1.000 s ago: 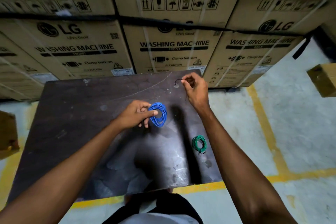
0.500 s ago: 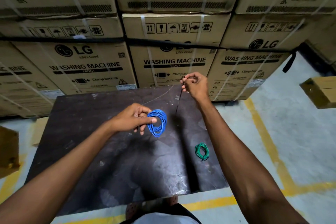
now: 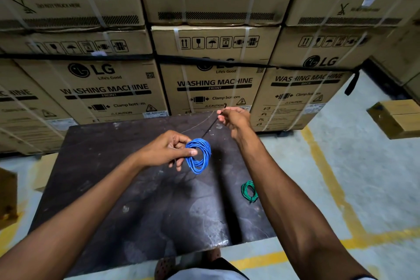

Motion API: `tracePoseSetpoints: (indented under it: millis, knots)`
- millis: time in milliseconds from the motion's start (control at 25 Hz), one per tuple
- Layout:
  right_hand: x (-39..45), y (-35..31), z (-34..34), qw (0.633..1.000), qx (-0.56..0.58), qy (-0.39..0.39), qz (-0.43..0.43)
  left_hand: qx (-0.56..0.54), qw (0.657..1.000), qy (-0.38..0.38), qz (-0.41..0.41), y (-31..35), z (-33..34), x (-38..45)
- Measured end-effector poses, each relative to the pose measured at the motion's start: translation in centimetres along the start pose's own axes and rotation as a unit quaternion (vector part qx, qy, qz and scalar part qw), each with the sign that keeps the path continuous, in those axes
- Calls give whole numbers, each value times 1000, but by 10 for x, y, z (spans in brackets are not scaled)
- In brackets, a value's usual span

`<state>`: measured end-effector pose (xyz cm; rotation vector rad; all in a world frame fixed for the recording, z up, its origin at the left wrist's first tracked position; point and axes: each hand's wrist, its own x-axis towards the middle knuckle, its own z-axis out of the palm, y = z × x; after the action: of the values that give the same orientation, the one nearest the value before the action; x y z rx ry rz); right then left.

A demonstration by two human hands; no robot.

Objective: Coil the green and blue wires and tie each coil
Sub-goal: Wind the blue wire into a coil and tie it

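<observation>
Over the table (image 3: 91, 177), left fingers (image 3: 192, 152) pinch the blue coil (image 3: 198, 155); right fingers (image 3: 221, 117) pinch a thin black tie (image 3: 210, 126).

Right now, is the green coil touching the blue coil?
Apart. The head view shows the green coil lying on the dark table, with bare tabletop between it and the blue coil gripped by the left hand.

Bare forearms; dark perforated clog (image 3: 165, 267)
</observation>
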<state>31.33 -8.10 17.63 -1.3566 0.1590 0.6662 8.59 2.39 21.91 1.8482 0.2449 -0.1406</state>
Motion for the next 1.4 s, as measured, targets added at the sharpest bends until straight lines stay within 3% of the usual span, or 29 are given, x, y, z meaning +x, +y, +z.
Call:
tracePoseSetpoints:
  millis: [440,680,840,1160,1400]
  knots:
    - [-33,-3,14,983,-83,-131,94,7,1000,16,15,8,-6,1]
    - [-34,-14,9,996,-47,-74,28,8,1000,9,20,10,-6,-4]
    - [-36,-15,5,996,-53,-70,30,4,1000,4,22,11,-4,-7]
    - [-79,-16,12,960,-104,-251,68,16,999,18,25,8,-9,-6]
    - [-97,-21,14,935,-229,-270,15,26,999,37,21,9,-9,-6]
